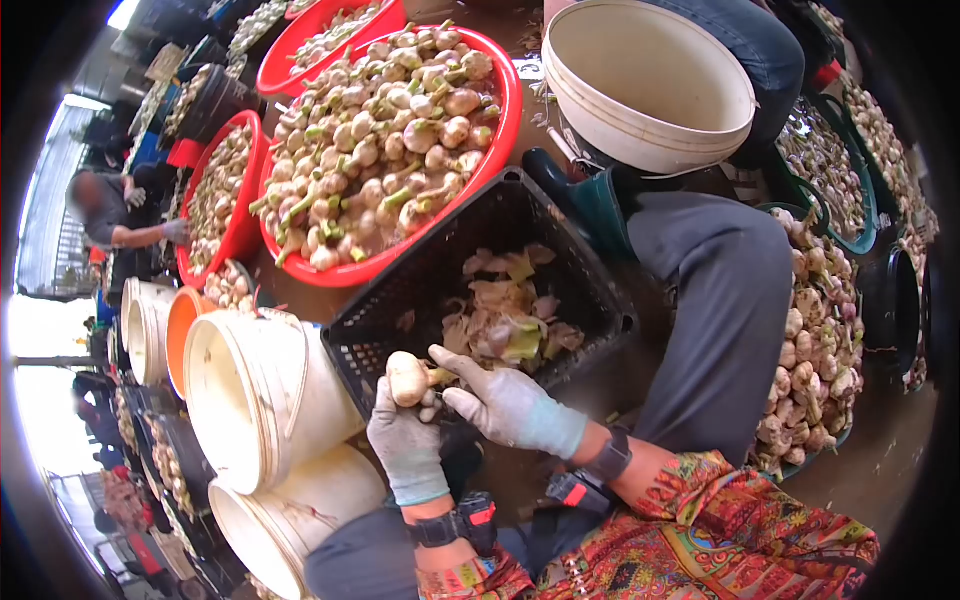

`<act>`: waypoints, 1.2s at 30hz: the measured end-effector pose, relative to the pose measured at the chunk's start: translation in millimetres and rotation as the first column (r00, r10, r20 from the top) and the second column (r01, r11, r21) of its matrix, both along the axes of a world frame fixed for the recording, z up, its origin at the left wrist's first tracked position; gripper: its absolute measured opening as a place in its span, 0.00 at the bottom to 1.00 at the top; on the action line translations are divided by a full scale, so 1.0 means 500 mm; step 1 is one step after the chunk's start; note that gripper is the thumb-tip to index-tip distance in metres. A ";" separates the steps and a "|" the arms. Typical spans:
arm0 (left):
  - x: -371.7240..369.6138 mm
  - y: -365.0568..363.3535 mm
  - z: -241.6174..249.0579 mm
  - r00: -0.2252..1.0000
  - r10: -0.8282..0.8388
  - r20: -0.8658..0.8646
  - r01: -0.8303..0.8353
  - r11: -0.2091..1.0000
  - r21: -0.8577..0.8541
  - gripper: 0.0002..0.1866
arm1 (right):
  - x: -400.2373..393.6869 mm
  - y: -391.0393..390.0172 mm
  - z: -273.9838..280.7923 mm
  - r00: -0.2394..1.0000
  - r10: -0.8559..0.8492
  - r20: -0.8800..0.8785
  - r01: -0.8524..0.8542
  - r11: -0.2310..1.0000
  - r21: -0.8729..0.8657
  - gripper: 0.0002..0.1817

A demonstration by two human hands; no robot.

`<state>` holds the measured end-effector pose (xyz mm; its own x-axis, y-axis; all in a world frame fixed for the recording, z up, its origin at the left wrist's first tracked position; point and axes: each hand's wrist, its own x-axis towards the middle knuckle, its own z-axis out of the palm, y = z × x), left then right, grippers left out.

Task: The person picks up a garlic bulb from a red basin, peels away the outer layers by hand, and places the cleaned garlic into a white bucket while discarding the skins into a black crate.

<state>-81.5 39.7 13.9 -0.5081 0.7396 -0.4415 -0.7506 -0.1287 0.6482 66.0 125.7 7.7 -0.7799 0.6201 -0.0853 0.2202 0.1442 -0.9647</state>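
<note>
In the head view, a garlic bulb point(407, 379) with a short stem is held over the near left corner of a black crate point(400, 285). My left hand point(408, 445), in a grey glove, has its fingers wrapped round the bulb from below. My right hand point(515, 405), also gloved, is at the stem side, its index finger stretched along the stem and the other fingers curled; whether it holds anything else is hidden. Peeled skins and leaf scraps point(500, 315) lie inside the crate.
Beyond the crate stands a red tub point(512, 100) full of garlic. White buckets point(245, 400) lie at the left; an empty white bucket point(650, 85) stands at the upper right. Garlic is heaped point(810, 350) right of my knee. Another person point(120, 225) works at the far left.
</note>
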 end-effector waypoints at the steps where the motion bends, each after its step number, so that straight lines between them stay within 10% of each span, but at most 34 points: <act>1: 0.022 -0.036 -0.006 0.999 0.046 -0.021 -0.047 0.999 -0.014 0.21 | -0.001 -0.017 -0.008 0.997 0.068 0.028 -0.069 0.997 0.042 0.28; 7: 0.077 -0.135 -0.014 0.969 0.215 -0.122 -0.225 0.971 -0.078 0.19 | -0.001 -0.084 -0.010 0.954 0.267 0.140 -0.273 0.961 0.030 0.26; 19: 0.079 -0.137 -0.021 0.987 0.146 -0.062 -0.147 0.989 -0.021 0.20 | 0.002 -0.098 -0.055 0.967 0.019 -0.253 -0.089 0.959 -0.268 0.19; 21: 0.079 -0.140 -0.022 0.986 0.165 -0.038 -0.167 0.985 -0.036 0.20 | 0.025 -0.060 0.004 0.989 0.144 -0.020 -0.106 0.613 -0.783 0.20; 25: 0.082 -0.140 -0.032 0.992 0.123 0.014 -0.123 0.992 0.006 0.20 | 0.027 -0.041 -0.021 0.991 0.058 -0.124 -0.137 0.473 -0.871 0.22; 27: 0.086 -0.139 -0.036 0.994 0.104 0.040 -0.103 0.994 -0.042 0.19 | 0.039 -0.019 -0.010 0.979 0.200 -0.038 -0.156 0.620 -0.768 0.21; 28: 0.086 -0.135 -0.037 0.997 0.079 0.014 -0.079 0.995 -0.058 0.20 | 0.040 -0.016 -0.003 0.970 0.212 0.121 -0.169 0.940 -0.297 0.22; 29: 0.084 -0.133 -0.039 0.996 0.082 0.020 -0.080 0.995 -0.055 0.20 | 0.042 -0.012 0.003 0.955 0.139 0.260 -0.210 0.940 0.269 0.23; 36: 0.096 -0.113 -0.011 0.992 -0.028 -0.123 0.010 0.989 -0.145 0.29 | 0.014 -0.011 -0.016 0.913 0.298 0.279 -0.333 0.938 0.091 0.18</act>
<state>-33.3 -16.6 8.6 -0.5519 0.6832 -0.4781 -0.6645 -0.0139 0.7472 73.0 120.1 -0.4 -0.8990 0.3648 -0.2425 0.3791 0.3704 -0.8480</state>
